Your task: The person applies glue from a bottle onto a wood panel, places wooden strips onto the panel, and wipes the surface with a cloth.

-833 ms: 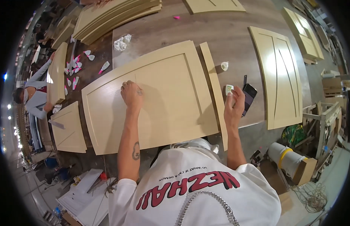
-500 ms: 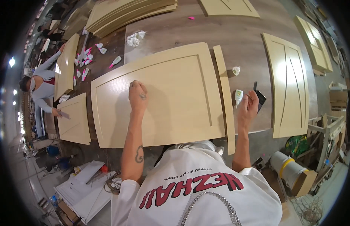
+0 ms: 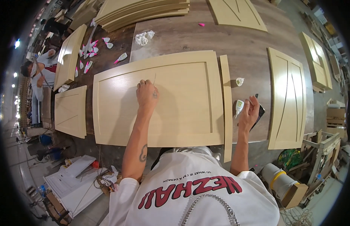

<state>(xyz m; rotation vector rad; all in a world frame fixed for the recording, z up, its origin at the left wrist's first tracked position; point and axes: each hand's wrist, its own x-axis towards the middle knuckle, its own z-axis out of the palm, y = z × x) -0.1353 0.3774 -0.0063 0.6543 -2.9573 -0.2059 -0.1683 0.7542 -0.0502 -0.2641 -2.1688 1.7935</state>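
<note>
My left hand (image 3: 147, 94) is closed above the middle of a large cream cabinet door panel (image 3: 175, 109) with a recessed centre. A thin line sticks up beside its fingertips; I cannot make out what it is. To the right of the panel, my right hand (image 3: 250, 115) has its fingers apart and slightly bent. It is beside a white glue bottle (image 3: 239, 107) and a flat black object (image 3: 260, 112), partly hidden behind the hand. Between panel and bottle lies a long narrow cream strip (image 3: 226, 109).
A small white bottle (image 3: 239, 81) and crumpled white paper (image 3: 145, 37) lie on the table (image 3: 182, 35). Several pink-tipped bottles (image 3: 93, 49) lie at the left. Panels are stacked (image 3: 145, 13) at the back; a grooved panel (image 3: 286, 98) lies right. Another person (image 3: 43, 73) works far left.
My left hand has turned and shifted to the right over the panel, with a thin line now showing at its fingers. My right hand has opened slightly near the black object. The view has shifted.
</note>
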